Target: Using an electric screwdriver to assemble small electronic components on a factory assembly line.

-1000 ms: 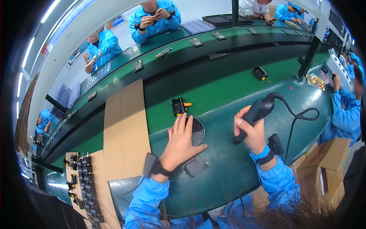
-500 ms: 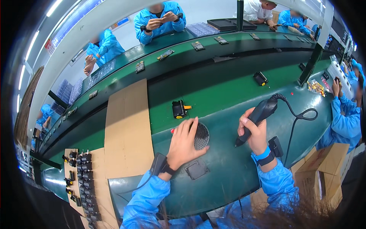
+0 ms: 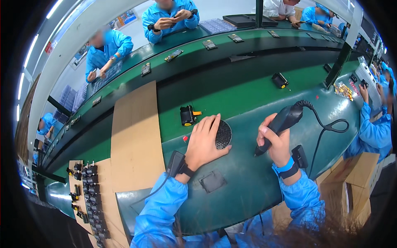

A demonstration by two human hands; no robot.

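My left hand (image 3: 203, 142) has its thumb and fingers around the edge of a round dish (image 3: 224, 134) with dark, grainy contents too small to make out; the palm hides its left side. In my right hand (image 3: 275, 138) is a black electric screwdriver (image 3: 286, 118), its tip slanting down towards the green table mat. A coiled cord (image 3: 326, 126) runs from its upper end. Nearer to me than the dish lies a dark square pad (image 3: 213, 181). Just beyond my left fingers sits a black module with a yellow wheel and an orange tab (image 3: 188, 115).
A cardboard sheet (image 3: 136, 136) lies at the left, beside rows of black modules (image 3: 92, 194). Another black module (image 3: 280, 80) is on the green belt. Circuit boards (image 3: 209, 44) line the far belt, where co-workers sit. An open carton (image 3: 351, 182) stands at right, near a green post (image 3: 338, 68).
The round dish and my left hand have shifted slightly away from me and to the right. My right hand keeps the screwdriver in nearly the same place. The view has turned a little.
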